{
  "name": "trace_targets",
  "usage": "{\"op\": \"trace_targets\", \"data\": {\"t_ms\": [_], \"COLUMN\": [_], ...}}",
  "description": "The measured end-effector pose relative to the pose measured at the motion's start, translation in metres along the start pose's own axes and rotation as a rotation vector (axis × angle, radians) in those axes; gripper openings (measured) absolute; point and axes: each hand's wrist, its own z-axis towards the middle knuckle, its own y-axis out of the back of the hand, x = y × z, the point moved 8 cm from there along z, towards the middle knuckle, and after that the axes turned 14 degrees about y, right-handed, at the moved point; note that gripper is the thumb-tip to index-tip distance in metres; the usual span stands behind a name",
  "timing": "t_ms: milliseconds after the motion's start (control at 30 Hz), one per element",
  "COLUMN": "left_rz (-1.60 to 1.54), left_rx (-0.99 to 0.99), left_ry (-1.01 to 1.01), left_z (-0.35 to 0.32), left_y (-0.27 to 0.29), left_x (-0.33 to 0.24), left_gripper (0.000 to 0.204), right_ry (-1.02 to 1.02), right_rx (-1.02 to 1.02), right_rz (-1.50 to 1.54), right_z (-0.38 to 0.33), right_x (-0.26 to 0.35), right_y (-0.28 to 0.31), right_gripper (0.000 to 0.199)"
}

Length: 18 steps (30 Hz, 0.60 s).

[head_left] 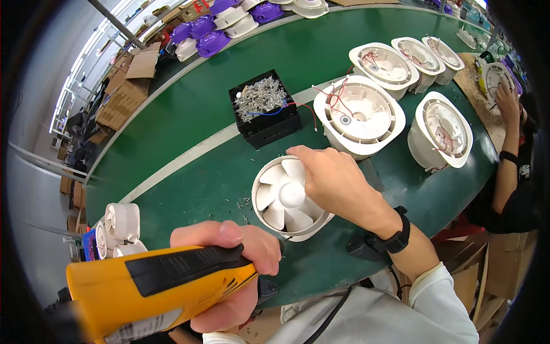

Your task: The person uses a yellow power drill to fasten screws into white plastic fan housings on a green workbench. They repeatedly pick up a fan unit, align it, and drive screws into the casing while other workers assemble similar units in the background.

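On the green worktop (329,261) near our edge, our right hand (341,179) holds a light-looking, stiff, round white plastic fan (291,195) by its rim, the safe spot since its blades might snap, and our left hand (259,250) grips a yellow-and-black power tool (172,281).

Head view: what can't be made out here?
In the head view:
Yellow power tool: front end mostly hidden behind the left hand.
White fan: right side partly covered by the right hand.
Screws: piled, too small to count.
Co-worker: mostly cut off by the picture's dark rim.
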Motion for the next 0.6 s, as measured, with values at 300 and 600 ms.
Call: {"op": "trace_targets", "data": {"t_ms": [300, 600], "left_rz": [-0.042, -0.015], "left_rx": [0.051, 0.115], "left_ry": [0.066, 0.120], "left_z": [0.005, 0.003], "left_y": [-0.008, -0.010], "left_x": [0.008, 0.007], "left_gripper": [0.069, 0.047], "right_ry": [-0.014, 0.160], "right_rx": [-0.009, -0.059], "right_rz": [0.009, 0.455], "right_z": [-0.002, 0.022], "right_x": [-0.002, -0.001], "right_y": [0.000, -0.015], "right_gripper": [0.023, 0.025]}}
